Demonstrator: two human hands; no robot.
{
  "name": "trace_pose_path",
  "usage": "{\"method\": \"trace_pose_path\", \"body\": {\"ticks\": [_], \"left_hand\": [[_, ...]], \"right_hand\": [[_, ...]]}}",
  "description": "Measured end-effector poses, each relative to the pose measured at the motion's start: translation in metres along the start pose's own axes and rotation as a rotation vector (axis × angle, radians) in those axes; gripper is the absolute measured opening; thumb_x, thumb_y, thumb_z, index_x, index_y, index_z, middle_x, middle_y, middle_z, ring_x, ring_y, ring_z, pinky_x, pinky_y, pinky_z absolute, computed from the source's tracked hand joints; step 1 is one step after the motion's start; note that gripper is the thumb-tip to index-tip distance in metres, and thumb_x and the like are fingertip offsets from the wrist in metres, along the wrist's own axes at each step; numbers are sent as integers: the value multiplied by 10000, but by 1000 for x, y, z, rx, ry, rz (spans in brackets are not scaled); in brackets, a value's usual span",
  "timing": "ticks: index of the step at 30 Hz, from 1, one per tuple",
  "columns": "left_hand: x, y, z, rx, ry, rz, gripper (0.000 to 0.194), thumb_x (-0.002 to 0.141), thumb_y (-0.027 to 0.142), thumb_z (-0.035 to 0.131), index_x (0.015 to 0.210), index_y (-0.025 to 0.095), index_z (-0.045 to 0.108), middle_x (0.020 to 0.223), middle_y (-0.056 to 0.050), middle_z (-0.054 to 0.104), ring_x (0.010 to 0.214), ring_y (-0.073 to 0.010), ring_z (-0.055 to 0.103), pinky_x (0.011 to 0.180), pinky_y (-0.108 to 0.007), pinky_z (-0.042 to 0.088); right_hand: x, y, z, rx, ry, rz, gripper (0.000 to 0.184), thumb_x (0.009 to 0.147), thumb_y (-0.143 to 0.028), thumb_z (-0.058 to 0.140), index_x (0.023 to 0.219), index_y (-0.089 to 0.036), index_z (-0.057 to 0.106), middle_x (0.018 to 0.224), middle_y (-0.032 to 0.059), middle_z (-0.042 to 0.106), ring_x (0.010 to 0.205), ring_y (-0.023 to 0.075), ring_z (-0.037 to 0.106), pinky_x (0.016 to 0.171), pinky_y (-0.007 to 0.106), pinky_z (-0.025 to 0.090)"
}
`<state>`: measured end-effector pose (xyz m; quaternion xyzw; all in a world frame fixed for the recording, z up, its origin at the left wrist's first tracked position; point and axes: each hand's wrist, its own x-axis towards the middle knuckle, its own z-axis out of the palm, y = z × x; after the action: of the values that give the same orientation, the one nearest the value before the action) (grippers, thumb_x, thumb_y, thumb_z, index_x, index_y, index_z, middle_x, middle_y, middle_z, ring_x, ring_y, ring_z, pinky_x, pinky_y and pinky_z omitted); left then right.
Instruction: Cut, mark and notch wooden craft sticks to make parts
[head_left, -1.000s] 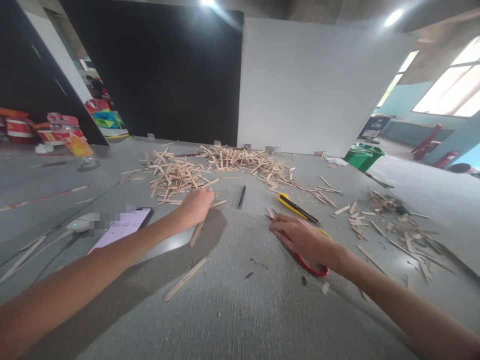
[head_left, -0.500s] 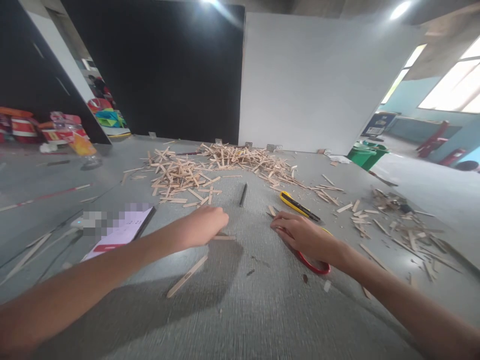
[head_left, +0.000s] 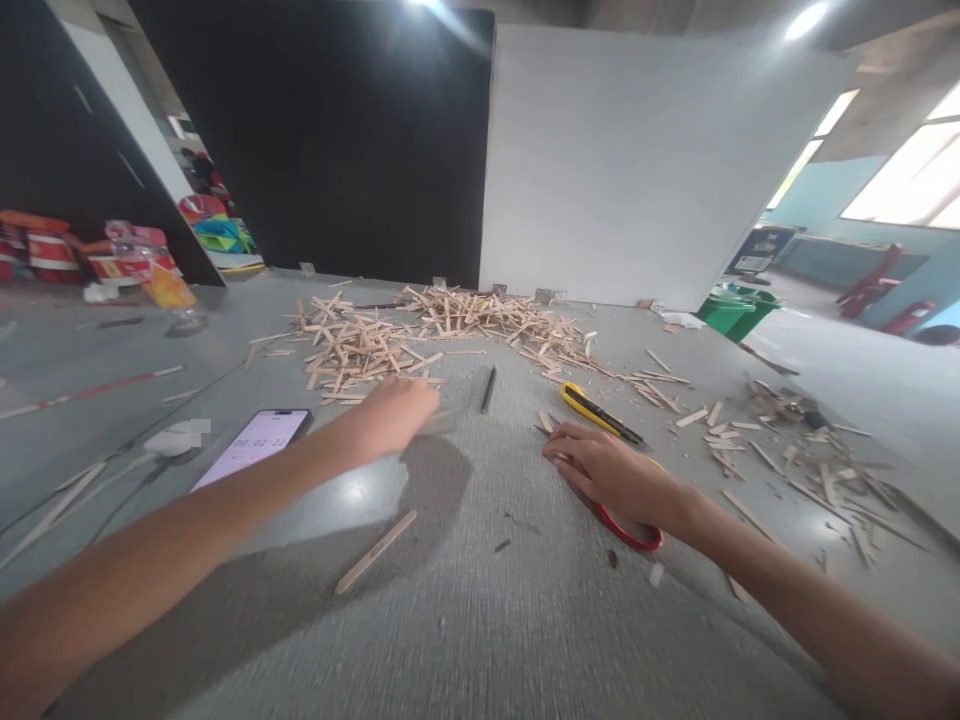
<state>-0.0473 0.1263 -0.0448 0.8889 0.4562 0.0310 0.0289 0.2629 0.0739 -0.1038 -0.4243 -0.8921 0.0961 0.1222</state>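
the loose pile of wooden sticks [head_left: 420,335] lay just beyond the left hand [head_left: 397,412], so a careless sweep could have scattered it. that hand was curled around a blurred stick [head_left: 437,423], lifted. the right hand [head_left: 611,472] lay closed over red-handled scissors [head_left: 626,530], beside a yellow utility knife [head_left: 592,410].
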Motion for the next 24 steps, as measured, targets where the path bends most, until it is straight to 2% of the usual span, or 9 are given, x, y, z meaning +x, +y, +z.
{"method": "trace_pose_path", "body": {"ticks": [2,4,8,10,13,16,19,21,24], "left_hand": [[-19,28,-2,-17,-113,98,75,946,188,662,886,171,703,795,-8,694,649,-146,640,631,-284,518],[-44,61,4,-39,-193,203,219,795,27,688,671,205,658,571,38,616,497,-126,565,537,-278,410],[-96,117,41,114,-278,512,201,685,49,780,640,220,686,582,-17,687,460,-182,578,468,-343,334],[-110,129,62,198,-204,499,149,735,95,772,695,229,720,621,-42,712,542,-219,642,496,-349,380],[-107,127,74,221,-182,401,177,708,98,799,652,232,697,610,-42,688,550,-222,640,517,-342,422],[-81,107,65,236,-171,333,222,622,77,855,729,208,711,676,-46,698,623,-261,677,573,-370,493],[-45,80,54,248,-161,260,124,782,50,764,811,159,715,758,-62,711,735,-262,710,676,-387,556],[-23,66,53,247,-175,213,40,940,165,689,964,143,712,895,-55,722,820,-220,711,766,-390,588],[8,55,57,217,-186,166,299,998,337,653,1243,166,640,1225,-95,670,1019,-229,688,863,-419,597]], "right_hand": [[0,0,0,-2,-4,-8,264,1023,-134,490,1078,-210,737,1180,109,704,1072,256,689,964,417,551],[-1,1,0,-5,-8,-13,256,1018,-133,499,1064,-217,736,1172,103,700,1069,255,685,960,417,549],[-1,3,2,-4,-7,-10,245,1026,-149,493,1095,-207,720,1193,114,685,1084,263,675,961,427,545],[-1,3,3,-2,-6,-11,240,1025,-150,495,1091,-202,719,1196,117,684,1088,267,673,964,430,543],[-1,3,3,3,4,-8,234,1018,-141,500,1081,-204,716,1189,113,689,1074,261,678,951,423,547],[-1,2,3,7,18,-2,240,1006,-128,504,1074,-219,716,1188,104,694,1058,257,682,933,420,552],[0,1,3,13,30,-3,250,996,-126,514,1072,-230,728,1175,99,702,1047,255,688,930,409,553],[0,2,3,17,35,-8,257,992,-124,518,1086,-233,731,1163,98,705,1045,252,691,932,398,554],[0,2,2,18,35,-14,264,1000,-125,507,1092,-228,732,1142,98,707,1028,244,698,923,384,558]]}}
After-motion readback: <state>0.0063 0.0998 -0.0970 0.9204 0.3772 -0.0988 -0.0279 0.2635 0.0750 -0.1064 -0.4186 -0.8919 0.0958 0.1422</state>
